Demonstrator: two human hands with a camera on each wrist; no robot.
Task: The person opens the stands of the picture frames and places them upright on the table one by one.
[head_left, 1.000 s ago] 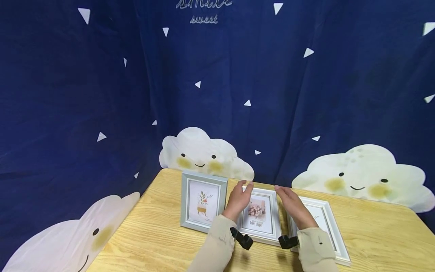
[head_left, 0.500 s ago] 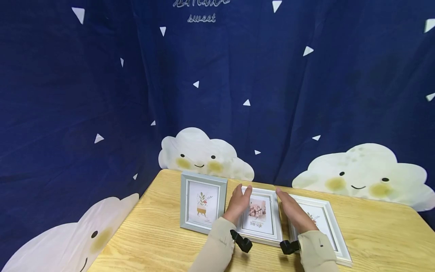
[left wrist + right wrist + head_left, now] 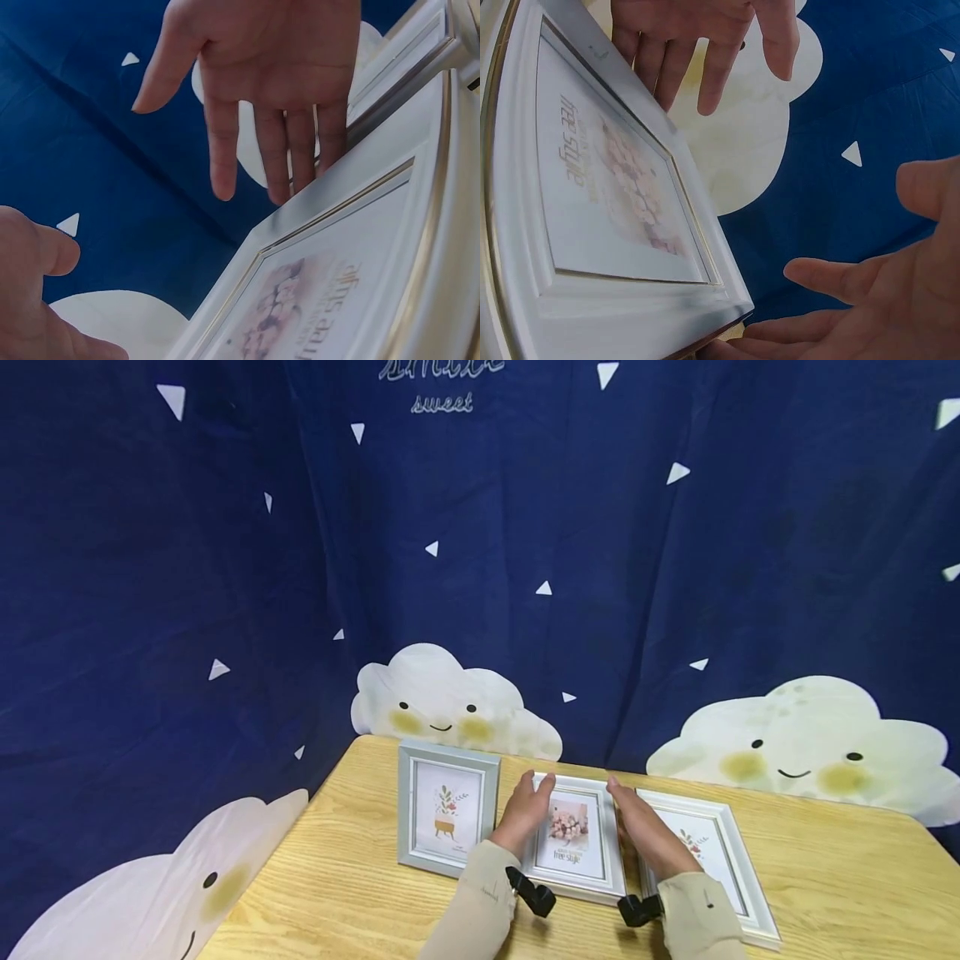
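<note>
A white picture frame (image 3: 575,878) with a pink flower print marked "free style" leans upright in the middle of the row on the table. My left hand (image 3: 525,814) is at its left side, and my right hand (image 3: 651,827) is at its right side. The fingers of both hands are straight and spread along its edges. In the left wrist view, fingertips of the right hand (image 3: 277,60) reach the frame's side edge. The right wrist view has the left hand (image 3: 697,37) with fingers partly behind the opposite edge, and the right hand (image 3: 877,292) by the lower corner.
Left of the hands stands a grey-blue frame (image 3: 406,802) with a potted plant print. Another white frame (image 3: 750,868), partly covered by the right hand, is on the right. A wooden table (image 3: 330,877) meets a dark blue curtain (image 3: 480,610) printed with clouds and triangles.
Both hands have come down slightly along the sides of the middle frame. More of the print in the right frame shows. The frames keep their places in the row.
</note>
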